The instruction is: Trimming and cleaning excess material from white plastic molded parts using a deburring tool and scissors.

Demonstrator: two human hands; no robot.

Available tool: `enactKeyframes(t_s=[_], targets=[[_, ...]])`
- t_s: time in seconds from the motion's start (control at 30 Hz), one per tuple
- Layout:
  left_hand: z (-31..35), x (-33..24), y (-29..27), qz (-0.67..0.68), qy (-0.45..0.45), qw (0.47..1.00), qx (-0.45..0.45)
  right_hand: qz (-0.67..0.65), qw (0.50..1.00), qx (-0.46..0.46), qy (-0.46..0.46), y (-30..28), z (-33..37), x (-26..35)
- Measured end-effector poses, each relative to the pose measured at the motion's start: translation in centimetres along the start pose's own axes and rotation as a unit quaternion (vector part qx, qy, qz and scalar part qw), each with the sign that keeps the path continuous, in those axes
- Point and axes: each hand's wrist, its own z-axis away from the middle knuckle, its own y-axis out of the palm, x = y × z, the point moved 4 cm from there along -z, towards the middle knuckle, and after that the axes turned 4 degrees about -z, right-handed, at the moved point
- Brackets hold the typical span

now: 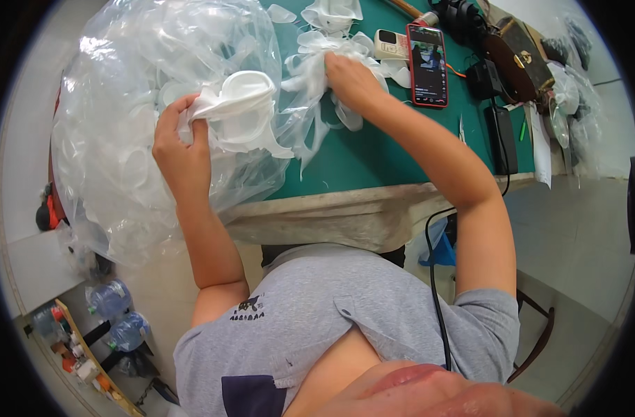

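My left hand pinches a thin white moulded piece by its edge, between thumb and fingers. The piece has a rounded, raised cup shape and a ragged rim, and it hangs in front of a big clear plastic bag. More white moulded pieces show through that bag. To the right, my right hand reaches into a heap of white scraps on the green table top. Its fingers are closed, and their tips are partly hidden among the scraps, so what they grip is unclear.
A phone in a red case stands right of the heap, beside a beige keypad device. Further right are a black box, a brown bag and a black cable. Large water bottles stand at lower left.
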Motion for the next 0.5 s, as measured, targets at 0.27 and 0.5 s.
enactKeyframes(t_s=[0.27, 0.5], targets=[[0.7, -0.5, -1.1, 0.009, 0.036, 0.999, -0.004, 0.068, 0.986, -0.145, 0.044, -1.0, -14.5, -3.3], [1.1, -0.2, -1.8, 0.047, 0.071, 0.996, -0.029, -0.003, 0.959, -0.252, -0.127, -9.4, -10.2, 0.5]])
